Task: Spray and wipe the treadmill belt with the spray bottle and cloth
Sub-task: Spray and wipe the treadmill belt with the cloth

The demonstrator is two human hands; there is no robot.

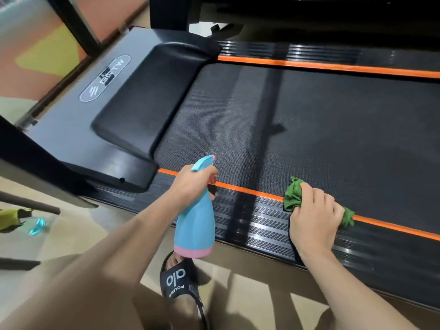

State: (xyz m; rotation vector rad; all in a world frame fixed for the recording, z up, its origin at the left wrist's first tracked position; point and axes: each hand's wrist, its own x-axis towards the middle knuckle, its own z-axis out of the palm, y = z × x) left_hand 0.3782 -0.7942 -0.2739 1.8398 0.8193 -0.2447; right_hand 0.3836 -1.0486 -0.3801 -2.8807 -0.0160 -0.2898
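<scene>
The black treadmill belt [321, 120] runs across the view, edged by orange stripes. My left hand [190, 184] grips the neck of a blue spray bottle [196, 225] with a pink base, held upright over the near side rail, its nozzle pointing toward the belt. My right hand [314, 215] holds a crumpled green cloth [292, 196] against the near orange stripe and the ribbed side rail. Part of the cloth is hidden under my fingers.
The treadmill's grey and black motor cover [119, 110] lies at the left, with dark uprights [28, 148] beside it. My foot in a black slide sandal [178, 279] stands on the tiled floor. A second bluish bottle and a yellow-green cloth [26, 222] lie at far left.
</scene>
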